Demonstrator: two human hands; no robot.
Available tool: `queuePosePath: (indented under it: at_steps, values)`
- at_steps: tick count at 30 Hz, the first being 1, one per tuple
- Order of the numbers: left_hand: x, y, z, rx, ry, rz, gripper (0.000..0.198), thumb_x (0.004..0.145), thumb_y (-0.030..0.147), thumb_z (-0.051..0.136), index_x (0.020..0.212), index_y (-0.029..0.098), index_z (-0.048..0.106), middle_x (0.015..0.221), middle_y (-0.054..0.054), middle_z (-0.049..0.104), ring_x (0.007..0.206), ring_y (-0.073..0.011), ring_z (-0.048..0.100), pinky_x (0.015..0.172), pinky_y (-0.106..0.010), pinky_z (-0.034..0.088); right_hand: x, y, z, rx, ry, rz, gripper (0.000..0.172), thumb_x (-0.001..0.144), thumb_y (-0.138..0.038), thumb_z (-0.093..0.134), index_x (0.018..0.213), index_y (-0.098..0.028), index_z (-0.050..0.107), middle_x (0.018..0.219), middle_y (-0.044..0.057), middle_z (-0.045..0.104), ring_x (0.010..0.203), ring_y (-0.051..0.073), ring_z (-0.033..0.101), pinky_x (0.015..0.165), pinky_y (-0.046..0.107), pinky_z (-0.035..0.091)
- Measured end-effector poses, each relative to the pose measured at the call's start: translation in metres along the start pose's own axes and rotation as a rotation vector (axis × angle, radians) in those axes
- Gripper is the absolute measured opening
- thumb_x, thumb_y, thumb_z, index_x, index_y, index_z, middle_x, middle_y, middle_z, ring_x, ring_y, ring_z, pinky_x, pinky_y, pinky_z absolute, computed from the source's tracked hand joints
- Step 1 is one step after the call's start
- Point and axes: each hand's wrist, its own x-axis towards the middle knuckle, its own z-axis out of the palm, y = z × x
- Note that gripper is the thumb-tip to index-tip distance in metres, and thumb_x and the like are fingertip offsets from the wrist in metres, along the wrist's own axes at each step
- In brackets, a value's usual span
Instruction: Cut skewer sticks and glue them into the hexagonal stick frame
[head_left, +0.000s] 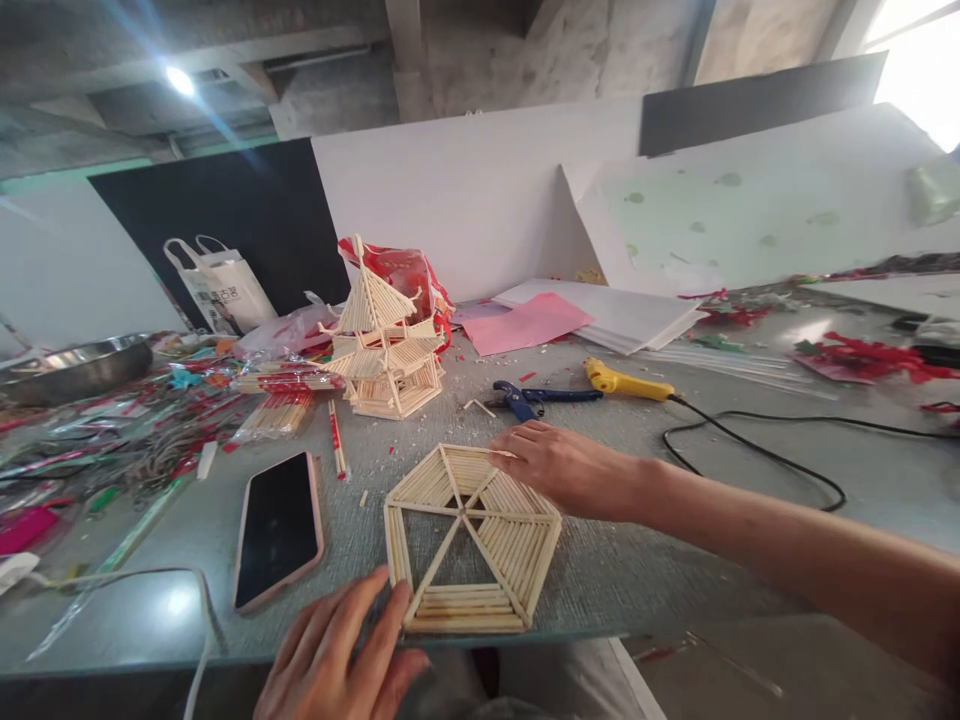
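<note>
A flat hexagon of wooden sticks [469, 540] lies on the grey table near its front edge. My left hand [337, 655] rests at the hexagon's near-left corner, fingers stretched out and touching its edge. My right hand [559, 465] reaches in from the right and lies on the hexagon's far-right side, fingers pressed together on a thin stick [501, 453] at its upper edge. Behind the hexagon stands a small tiered pagoda [382, 345] made of the same sticks.
A phone [277, 528] lies face up left of the hexagon. Blue-handled cutters [536, 398] and a yellow glue gun [626, 381] with a black cord [750, 445] lie behind my right hand. Packs of sticks [274, 412], red scraps, a metal bowl [75, 368] and bags crowd the left.
</note>
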Motion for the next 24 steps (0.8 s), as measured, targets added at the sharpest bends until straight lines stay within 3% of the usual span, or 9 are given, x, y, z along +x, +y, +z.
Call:
queuePosePath:
  at_steps: [4,8,16,24]
  values:
    - [0.016,0.008,0.000,-0.019,0.015,0.054,0.047,0.079,0.047,0.055,0.116,0.019,0.058,0.117,-0.010,0.059,0.108,-0.0233,0.053,0.085,-0.034,0.048,-0.001,-0.026,-0.016,0.104,0.067,0.004,0.027,0.082,-0.007,0.040,0.102,-0.009,0.058,0.097,0.012,0.058,0.089,0.018,0.050,0.079,0.033,0.043]
    - [0.026,0.015,0.006,-0.013,0.050,0.119,0.048,0.078,0.049,0.055,0.113,0.017,0.060,0.119,-0.012,0.059,0.112,-0.0251,0.051,0.086,-0.035,0.047,0.000,-0.041,-0.019,0.148,0.054,0.002,0.028,0.081,-0.009,0.041,0.104,-0.009,0.057,0.098,0.013,0.058,0.091,0.019,0.050,0.079,0.034,0.043]
    - [0.022,0.018,0.017,-0.038,0.064,0.138,0.043,0.079,0.045,0.056,0.113,0.018,0.059,0.118,-0.008,0.061,0.112,-0.0223,0.052,0.087,-0.032,0.046,-0.008,-0.048,-0.018,0.189,0.050,0.005,0.025,0.085,-0.011,0.039,0.103,-0.009,0.056,0.100,0.012,0.058,0.089,0.018,0.049,0.081,0.034,0.041]
    - [0.020,0.018,0.018,-0.035,0.081,0.161,0.041,0.080,0.041,0.056,0.112,0.015,0.059,0.115,-0.009,0.062,0.109,-0.0226,0.054,0.086,-0.032,0.047,-0.035,-0.063,-0.015,0.292,0.034,0.043,0.029,0.090,-0.028,0.039,0.108,-0.011,0.054,0.103,0.013,0.057,0.096,0.019,0.050,0.084,0.035,0.040]
